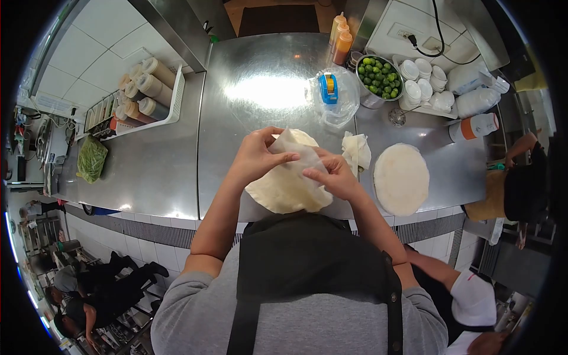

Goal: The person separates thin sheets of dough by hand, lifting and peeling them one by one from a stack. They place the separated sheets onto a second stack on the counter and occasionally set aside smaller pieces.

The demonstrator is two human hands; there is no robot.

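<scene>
A thin, translucent whitish sheet (294,149) is held up between my two hands. My left hand (260,155) pinches its left side between thumb and fingers. On the right, my right hand (336,174) grips its lower right part. Below them, a stack of round, pale yellow dough sheets (283,190) lies on the steel counter (236,127), partly hidden by the hands and the sheet. A crumpled whitish piece (356,151) rests just right of my right hand. Farther right lies another pale round stack (402,179).
A bowl of green limes (379,78), squeeze bottles (342,44) and white cups (423,83) stand at the back right. A blue tape dispenser (329,89) sits on plastic bags. Left are a bottle basket (171,106) and a green bag (92,158). Other people stand nearby.
</scene>
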